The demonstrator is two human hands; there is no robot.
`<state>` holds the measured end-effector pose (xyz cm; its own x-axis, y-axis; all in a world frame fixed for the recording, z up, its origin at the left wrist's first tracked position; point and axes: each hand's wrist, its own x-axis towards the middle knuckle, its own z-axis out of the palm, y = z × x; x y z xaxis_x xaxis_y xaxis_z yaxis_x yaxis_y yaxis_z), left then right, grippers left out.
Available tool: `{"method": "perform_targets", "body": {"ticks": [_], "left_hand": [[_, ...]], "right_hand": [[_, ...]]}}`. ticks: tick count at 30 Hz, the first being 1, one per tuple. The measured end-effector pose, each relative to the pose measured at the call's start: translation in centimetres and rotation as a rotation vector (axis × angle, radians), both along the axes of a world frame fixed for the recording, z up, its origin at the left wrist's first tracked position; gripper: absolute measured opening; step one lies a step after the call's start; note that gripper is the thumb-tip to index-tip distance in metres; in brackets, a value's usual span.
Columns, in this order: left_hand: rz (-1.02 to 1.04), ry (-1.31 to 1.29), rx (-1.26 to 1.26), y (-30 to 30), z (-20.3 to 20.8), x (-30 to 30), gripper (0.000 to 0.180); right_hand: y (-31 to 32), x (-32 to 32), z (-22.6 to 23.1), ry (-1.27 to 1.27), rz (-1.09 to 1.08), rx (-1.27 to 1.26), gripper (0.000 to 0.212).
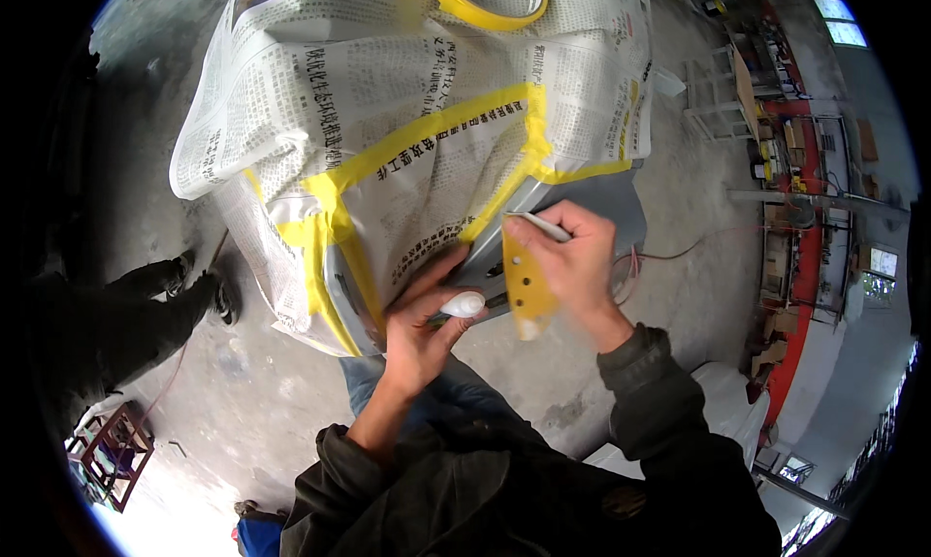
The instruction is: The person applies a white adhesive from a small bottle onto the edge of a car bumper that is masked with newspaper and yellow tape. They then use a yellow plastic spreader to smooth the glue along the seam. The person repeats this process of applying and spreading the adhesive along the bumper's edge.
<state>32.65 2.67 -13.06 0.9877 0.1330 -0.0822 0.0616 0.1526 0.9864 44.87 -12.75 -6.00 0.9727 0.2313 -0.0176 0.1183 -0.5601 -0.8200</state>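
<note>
Fingers of the right hand are clamped on a yellow, perforated, abrasive-looking sheet at the near side of a smooth grey panel; to the left, the left hand grips a white, rounded, bottle-like object. Light, even pressure, clear of the yellow masking tape, seems wisest.

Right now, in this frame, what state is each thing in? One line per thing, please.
Left hand: closed on the white tube.
White tube: held, rounded end showing.
Right hand: pinching the perforated yellow sanding sheet.
Perforated yellow sanding sheet: gripped near its upper end, lower end blurred.
Newspaper: wrinkled, taped down.
Yellow masking tape strips: stuck along newspaper edges.
Yellow tape roll: lying flat.
Grey panel: partly uncovered.
</note>
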Motion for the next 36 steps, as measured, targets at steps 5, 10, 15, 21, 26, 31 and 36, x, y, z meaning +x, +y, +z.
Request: {"method": "perform_targets", "body": {"ticks": [5,10,15,21,26,31,36], "left_hand": [[-0.015,-0.009,0.001,0.3,-0.4,-0.2,0.021],[-0.002,-0.024,-0.027,0.1,-0.9,-0.4,0.02],[-0.003,-0.002,-0.009,0.1,-0.9,-0.1,0.018],[0.013,0.023,0.008,-0.2,-0.2,0.0,0.017],[0.037,-0.026,0.008,-0.2,-1.0,-0.3,0.016],[0.036,-0.019,0.016,-0.4,-1.0,-0.4,0.017],[0.038,-0.02,0.025,-0.6,-0.8,-0.2,0.019]], "right_hand": [[0.8,-0.2,-0.4,0.024,-0.137,0.085,0.024],[0.7,0.8,0.4,0.067,-0.144,0.128,0.027],[-0.3,0.6,0.0,0.051,0.055,-0.06,0.027],[-0.9,0.0,-1.6,-0.002,-0.019,0.057,0.027],[0.3,0.0,-0.6,0.043,-0.09,0.175,0.025],[0.8,1.1,2.0,0.137,-0.106,0.216,0.024],[-0.1,0.1,0.5,0.016,-0.029,0.044,0.025]]}}
